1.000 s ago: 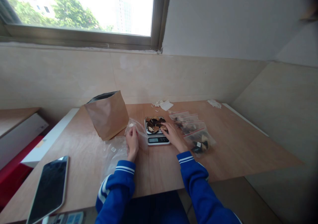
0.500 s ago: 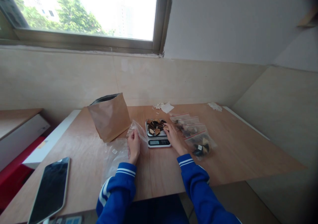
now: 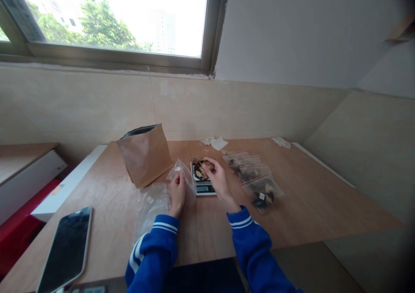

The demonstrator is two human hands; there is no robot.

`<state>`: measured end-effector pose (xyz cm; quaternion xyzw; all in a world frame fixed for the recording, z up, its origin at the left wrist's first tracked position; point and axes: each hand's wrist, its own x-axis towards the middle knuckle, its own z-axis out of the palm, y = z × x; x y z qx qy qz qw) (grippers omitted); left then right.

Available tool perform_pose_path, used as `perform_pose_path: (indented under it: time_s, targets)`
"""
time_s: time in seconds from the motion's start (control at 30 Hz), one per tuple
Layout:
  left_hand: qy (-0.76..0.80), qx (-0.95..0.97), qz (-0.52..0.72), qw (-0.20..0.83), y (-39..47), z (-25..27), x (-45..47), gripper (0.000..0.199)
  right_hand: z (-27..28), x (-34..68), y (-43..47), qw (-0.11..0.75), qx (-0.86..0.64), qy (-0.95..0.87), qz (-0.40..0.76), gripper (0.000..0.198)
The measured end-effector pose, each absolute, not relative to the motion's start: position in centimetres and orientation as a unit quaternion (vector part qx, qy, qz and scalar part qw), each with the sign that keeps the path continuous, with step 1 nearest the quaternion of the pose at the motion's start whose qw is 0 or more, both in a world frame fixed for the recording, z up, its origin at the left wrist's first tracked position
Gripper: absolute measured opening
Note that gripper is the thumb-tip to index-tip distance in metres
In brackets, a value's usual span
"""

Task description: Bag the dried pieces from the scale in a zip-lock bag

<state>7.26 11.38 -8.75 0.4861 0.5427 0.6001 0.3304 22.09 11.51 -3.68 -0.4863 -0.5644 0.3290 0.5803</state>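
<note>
A small digital kitchen scale stands in the middle of the wooden table, with dark and tan dried pieces piled on its pan. My right hand reaches over the pan, fingers closed on some of the pieces. My left hand holds up a clear plastic zip bag just left of the scale. More empty clear bags lie flat under my left forearm. Several filled zip bags with red seals lie in a row to the right of the scale.
A brown paper pouch stands open behind my left hand. A tablet with a dark screen lies at the table's near left corner. Crumpled white paper and another scrap sit near the back wall. A white box lies left of the table.
My right hand moved from the scale's right side over the pan and closed on pieces. My left hand lifted the clear bag slightly toward the scale. The camera tilted a little.
</note>
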Motion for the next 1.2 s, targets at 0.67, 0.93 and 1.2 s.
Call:
perform_pose_path:
  time_s: [0.67, 0.93, 1.2]
  targets:
    - [0.534, 0.479, 0.630, 0.296, 10.5, -9.2, 7.0, 0.040, -2.1, 21.0, 11.5, 0.480, -0.481, -0.722, 0.134, 0.026]
    - [0.533, 0.440, 0.635, 0.345, 10.5, -9.0, 7.1, 0.042, -8.6, 26.6, 16.4, 0.338, -0.598, -0.722, 0.082, 0.071]
    - [0.528, 0.426, 0.647, 0.347, 10.9, -9.6, 7.0, 0.043, -9.5, 27.8, 16.7, 0.276, -0.623, -0.731, 0.024, 0.034]
